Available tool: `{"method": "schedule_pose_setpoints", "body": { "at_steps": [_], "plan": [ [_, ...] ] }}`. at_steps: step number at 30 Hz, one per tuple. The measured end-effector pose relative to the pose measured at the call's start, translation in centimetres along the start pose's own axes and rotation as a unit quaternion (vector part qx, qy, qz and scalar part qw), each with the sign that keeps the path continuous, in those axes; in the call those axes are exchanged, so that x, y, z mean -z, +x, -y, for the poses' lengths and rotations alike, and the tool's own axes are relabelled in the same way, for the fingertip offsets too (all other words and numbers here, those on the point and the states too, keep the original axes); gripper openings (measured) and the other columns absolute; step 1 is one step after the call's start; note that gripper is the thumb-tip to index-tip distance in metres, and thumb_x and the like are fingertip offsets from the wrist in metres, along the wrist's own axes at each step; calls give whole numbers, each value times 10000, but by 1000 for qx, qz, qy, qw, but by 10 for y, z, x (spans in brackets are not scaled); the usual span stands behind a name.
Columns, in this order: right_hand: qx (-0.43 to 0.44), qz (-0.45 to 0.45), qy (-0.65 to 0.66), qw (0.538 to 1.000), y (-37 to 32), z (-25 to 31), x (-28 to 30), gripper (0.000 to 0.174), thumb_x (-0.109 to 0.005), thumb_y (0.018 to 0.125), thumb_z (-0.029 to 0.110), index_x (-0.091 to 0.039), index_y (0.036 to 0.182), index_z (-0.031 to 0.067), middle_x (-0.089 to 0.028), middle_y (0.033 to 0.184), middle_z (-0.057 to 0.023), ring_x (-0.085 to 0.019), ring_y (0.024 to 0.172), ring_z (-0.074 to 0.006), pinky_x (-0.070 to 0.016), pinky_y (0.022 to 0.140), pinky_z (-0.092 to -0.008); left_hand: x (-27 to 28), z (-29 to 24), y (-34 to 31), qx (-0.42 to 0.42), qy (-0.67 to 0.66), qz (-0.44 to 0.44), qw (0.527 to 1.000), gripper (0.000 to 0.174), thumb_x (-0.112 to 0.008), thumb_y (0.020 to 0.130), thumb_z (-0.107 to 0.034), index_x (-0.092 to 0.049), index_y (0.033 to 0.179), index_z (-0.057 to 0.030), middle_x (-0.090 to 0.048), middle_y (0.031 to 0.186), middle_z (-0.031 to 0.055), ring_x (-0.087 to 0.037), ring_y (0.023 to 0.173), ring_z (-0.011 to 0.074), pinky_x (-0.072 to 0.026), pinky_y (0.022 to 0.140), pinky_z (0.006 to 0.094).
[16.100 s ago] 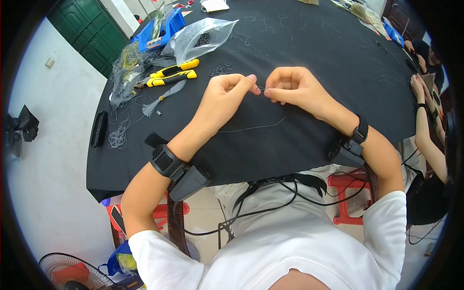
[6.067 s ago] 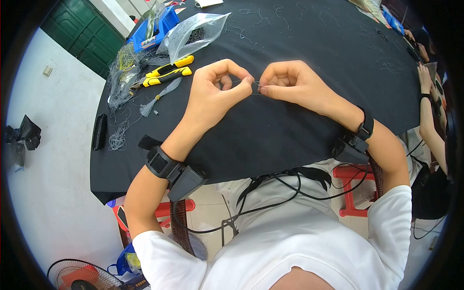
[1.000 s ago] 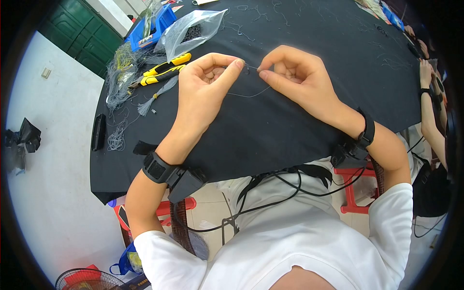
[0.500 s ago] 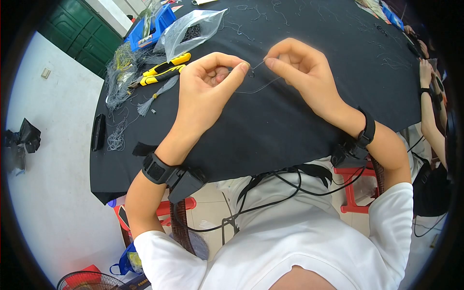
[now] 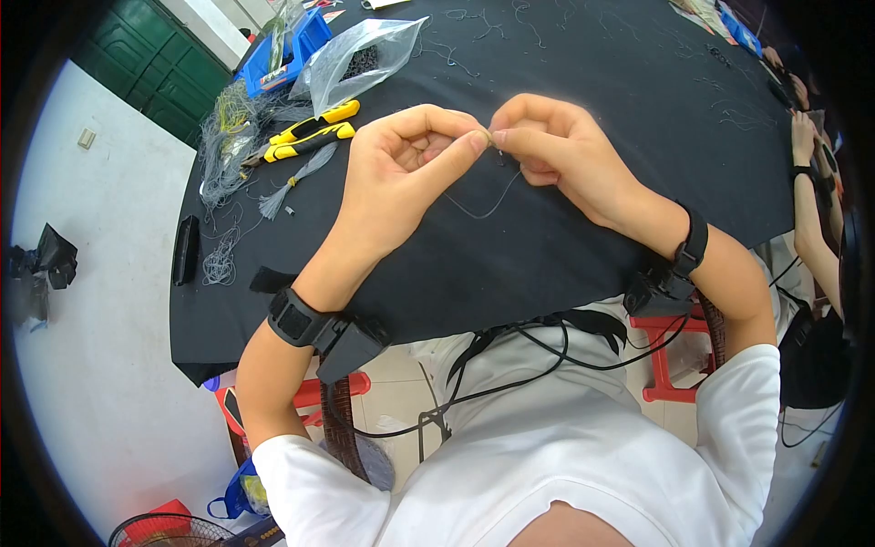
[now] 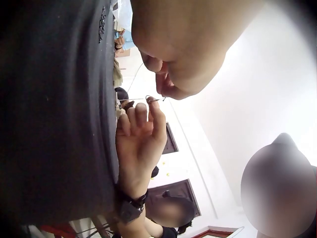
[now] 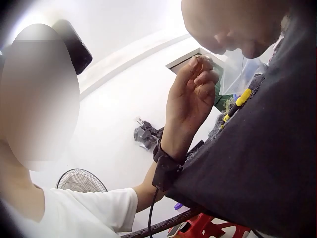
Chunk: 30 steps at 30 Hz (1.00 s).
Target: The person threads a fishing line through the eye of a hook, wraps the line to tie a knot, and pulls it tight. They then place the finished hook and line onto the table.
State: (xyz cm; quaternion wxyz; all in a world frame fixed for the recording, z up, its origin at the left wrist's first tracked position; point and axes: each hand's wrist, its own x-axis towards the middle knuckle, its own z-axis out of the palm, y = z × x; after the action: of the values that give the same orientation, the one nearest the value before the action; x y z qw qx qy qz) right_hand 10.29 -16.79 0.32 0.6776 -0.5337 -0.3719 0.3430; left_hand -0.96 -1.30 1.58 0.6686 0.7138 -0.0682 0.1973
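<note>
Above the black-covered table, my left hand [image 5: 396, 173] and right hand [image 5: 576, 157] meet fingertip to fingertip. Thumb and forefinger of the left pinch a thin grey fishing line [image 5: 480, 217], which sags in a loop below both hands. The right thumb and forefinger pinch the line close beside them. A tiny dark fish hook [image 5: 500, 158] shows just under the touching fingertips. In the left wrist view, the small bent hook [image 6: 151, 99] shows at the right fingertips. The fingertips hide the spot where line and hook meet.
Yellow-and-black pliers [image 5: 310, 143] lie at the left beside a tied bundle of line [image 5: 293, 184] and a tangled line heap [image 5: 228, 150]. Behind are a clear plastic bag [image 5: 392, 55] and a blue bin [image 5: 305, 46]. A black case [image 5: 186, 249] lies near the left edge.
The right hand swung up and away with the line stretched between the hands, then came back down to the left fingertips. The left hand moved slightly right. The line loop hangs lower.
</note>
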Motion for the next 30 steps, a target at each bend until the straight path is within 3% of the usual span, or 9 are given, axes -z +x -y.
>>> {"method": "schedule_pose_setpoints", "body": {
  "at_steps": [4, 7, 10, 13, 16, 19, 22, 25, 30],
  "plan": [
    [-66, 65, 87, 992, 1, -2, 0, 66, -558, 850, 104, -569, 863, 40, -484, 717, 18, -360, 569, -13, -271, 483, -176, -1, -3, 0, 11, -59, 29, 998, 127, -610, 846, -35, -620, 944, 46, -642, 857, 69, -596, 790, 76, -470, 721, 192],
    [-111, 87, 132, 981, 0, -2, -5, 69, -552, 857, 104, -538, 826, 44, -472, 706, 6, -351, 551, -28, -286, 492, -191, -4, 1, -1, 39, -53, 7, 998, 138, -629, 838, -101, -643, 942, -12, -625, 890, 6, -456, 660, 9, -328, 571, 159],
    [-141, 117, 177, 967, -1, -1, -9, 96, -549, 864, 110, -509, 798, 54, -464, 689, -1, -361, 547, -42, -304, 508, -211, -7, 2, 0, 44, -76, -13, 996, 151, -629, 840, -112, -644, 949, -9, -622, 852, -8, -381, 592, 0, -279, 523, 163],
    [-173, 119, 196, 958, -1, 0, -10, 109, -544, 869, 110, -497, 788, 53, -466, 682, -9, -370, 545, -55, -314, 519, -229, -8, 6, 1, 66, -81, -68, 992, 133, -632, 833, -58, -628, 931, 33, -655, 869, 70, -609, 791, 85, -460, 736, 193],
    [-181, 124, 213, 952, 0, -1, -9, 104, -539, 868, 102, -499, 790, 47, -466, 676, -14, -370, 543, -59, -314, 520, -236, -13, 5, 2, 48, -62, -111, 991, 119, -642, 826, -62, -639, 904, 27, -621, 760, 14, -551, 687, 37, -424, 621, 166],
    [-183, 127, 220, 950, 0, -3, -9, 104, -537, 868, 97, -498, 789, 41, -464, 670, -15, -370, 543, -62, -313, 519, -242, -9, 14, 5, -27, 53, -128, 990, 89, -648, 811, -55, -647, 853, 23, -520, 644, -52, -422, 589, 1, -320, 500, 159],
    [-170, 118, 183, 961, -1, -1, -9, 103, -548, 864, 105, -506, 797, 39, -474, 680, -17, -368, 537, -62, -308, 511, -235, -9, 15, 7, -81, 107, -141, 981, 66, -652, 788, -47, -651, 803, 16, -430, 596, -83, -312, 553, -4, -228, 457, 171],
    [-128, 93, 109, 981, -3, 1, -10, 99, -572, 855, 115, -518, 816, 41, -481, 660, -6, -365, 526, -54, -297, 496, -223, -4, 18, 7, -93, 140, -150, 974, 61, -660, 768, -46, -651, 787, 12, -433, 599, -79, -321, 548, -5, -237, 462, 167],
    [54, 43, -62, 996, -4, 0, -11, 87, -594, 849, 101, -536, 825, 42, -466, 601, 39, -375, 523, -7, -269, 466, -192, -1, 17, 6, -97, 163, -150, 970, 61, -659, 769, -51, -655, 795, 4, -416, 593, -76, -322, 545, -8, -238, 461, 161]
  ]
}}
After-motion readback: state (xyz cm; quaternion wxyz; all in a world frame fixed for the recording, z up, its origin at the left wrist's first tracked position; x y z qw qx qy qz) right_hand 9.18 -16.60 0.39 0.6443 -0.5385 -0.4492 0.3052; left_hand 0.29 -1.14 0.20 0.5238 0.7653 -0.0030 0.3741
